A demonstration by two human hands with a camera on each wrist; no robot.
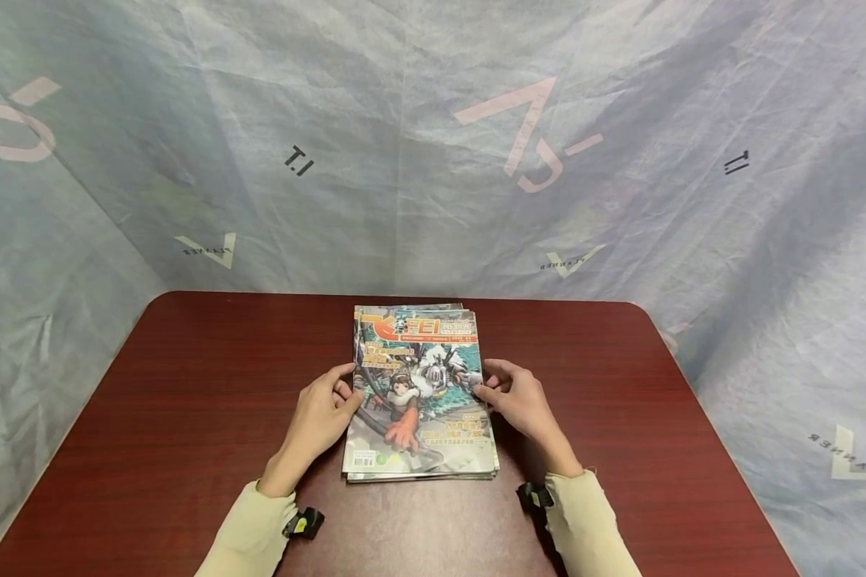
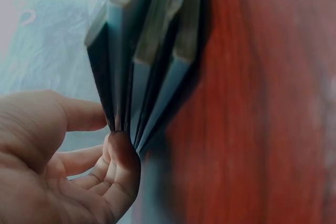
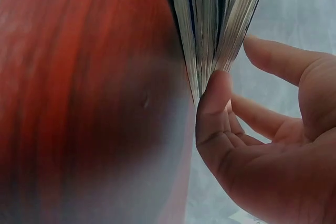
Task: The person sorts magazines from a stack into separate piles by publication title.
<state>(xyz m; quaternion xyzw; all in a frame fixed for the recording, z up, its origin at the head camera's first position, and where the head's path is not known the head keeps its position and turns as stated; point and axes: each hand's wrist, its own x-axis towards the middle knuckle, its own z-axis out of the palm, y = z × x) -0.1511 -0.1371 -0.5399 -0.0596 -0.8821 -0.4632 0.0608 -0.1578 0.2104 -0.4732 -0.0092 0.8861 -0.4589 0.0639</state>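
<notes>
A stack of magazines (image 1: 422, 401) lies on the table in the head view, its top cover showing a cartoon figure with a large red hand. On its left side my left hand (image 1: 322, 410) holds the edge, thumb at the cover. The left wrist view shows that hand (image 2: 68, 166) with a fingertip against several spines (image 2: 139, 93), which fan slightly apart. Opposite it, my right hand (image 1: 523, 401) holds the other edge. In the right wrist view the right hand (image 3: 273, 145) has its thumb at the cover and a finger against the page edges (image 3: 210, 30).
The dark red wooden table (image 1: 209, 385) has rounded far corners. Grey printed cloth (image 1: 404, 160) hangs behind it and along both sides. Black straps with small devices (image 1: 305, 523) sit at both wrists, over pale sleeves (image 1: 248, 529).
</notes>
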